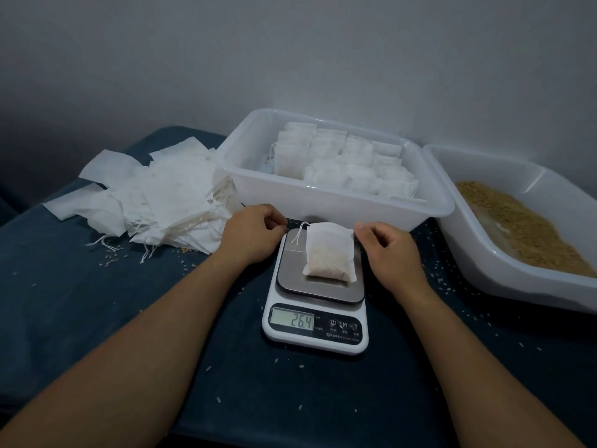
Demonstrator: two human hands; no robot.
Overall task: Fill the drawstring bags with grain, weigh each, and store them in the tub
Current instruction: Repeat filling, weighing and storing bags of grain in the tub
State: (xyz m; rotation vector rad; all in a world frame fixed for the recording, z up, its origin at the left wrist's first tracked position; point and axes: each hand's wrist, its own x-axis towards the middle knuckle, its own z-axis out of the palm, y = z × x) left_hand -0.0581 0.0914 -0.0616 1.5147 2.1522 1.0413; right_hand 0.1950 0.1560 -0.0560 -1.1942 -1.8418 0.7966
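Filled drawstring bag (328, 250) lies on kitchen scale (318, 295), display reads 26.4. Left hand (250, 232) pinches its string, fingers curled; right hand (386, 250) pinches bag's top right corner. Tub (326, 202) w/ packed bags just behind; grain tub (504, 253) to right, empty bags (155, 195) left on table (97, 318)
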